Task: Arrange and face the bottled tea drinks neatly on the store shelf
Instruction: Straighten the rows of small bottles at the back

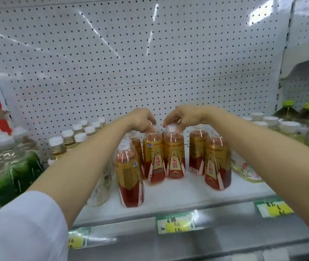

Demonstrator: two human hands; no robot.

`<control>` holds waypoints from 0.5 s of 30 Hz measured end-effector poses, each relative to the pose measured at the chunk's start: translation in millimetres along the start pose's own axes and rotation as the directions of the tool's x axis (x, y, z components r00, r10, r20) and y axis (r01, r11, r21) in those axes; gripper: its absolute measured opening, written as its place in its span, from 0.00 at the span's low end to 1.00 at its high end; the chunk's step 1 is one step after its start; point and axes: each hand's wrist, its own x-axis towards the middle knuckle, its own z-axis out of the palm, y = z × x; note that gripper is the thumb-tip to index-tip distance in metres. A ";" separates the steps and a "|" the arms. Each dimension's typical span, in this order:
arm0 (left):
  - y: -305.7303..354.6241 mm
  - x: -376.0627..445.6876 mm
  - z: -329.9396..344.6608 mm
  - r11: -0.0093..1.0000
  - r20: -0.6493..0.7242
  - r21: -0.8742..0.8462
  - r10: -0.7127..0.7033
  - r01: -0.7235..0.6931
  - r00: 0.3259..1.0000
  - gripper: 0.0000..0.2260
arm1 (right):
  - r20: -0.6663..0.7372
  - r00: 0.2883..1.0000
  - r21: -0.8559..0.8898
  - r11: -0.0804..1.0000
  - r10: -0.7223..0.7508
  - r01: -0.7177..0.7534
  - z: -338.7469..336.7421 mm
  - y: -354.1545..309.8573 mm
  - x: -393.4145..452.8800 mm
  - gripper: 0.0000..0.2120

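Observation:
Several red-and-gold tea bottles stand on the white shelf (pixel 178 193). Two of them stand side by side in the middle with labels facing me. My left hand (pixel 143 119) grips the cap of the left middle bottle (pixel 153 159); its cap is hidden under my fingers. My right hand (pixel 181 115) pinches the white cap of the right middle bottle (pixel 174 159). Another tea bottle (pixel 129 176) stands nearer the front left, its label turned sideways. Two more stand on the right, a front one (pixel 218 164) and a rear one (pixel 197 153) showing its barcode.
Pale drinks with white caps (pixel 69 142) fill the left of the shelf, with green-labelled clear bottles (pixel 8 162) further left. Light bottles and large green-capped oil jugs (pixel 300 117) stand at the right. Price tags (pixel 176 224) hang on the shelf edge. A pegboard wall (pixel 131 63) backs the shelf.

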 end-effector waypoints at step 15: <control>-4.3 22.1 28.1 0.964 -0.041 0.265 0.044 -0.032 0.998 0.35 | -0.273 0.962 -0.225 0.970 0.027 -0.091 43.0 -4.4 4.0 0.35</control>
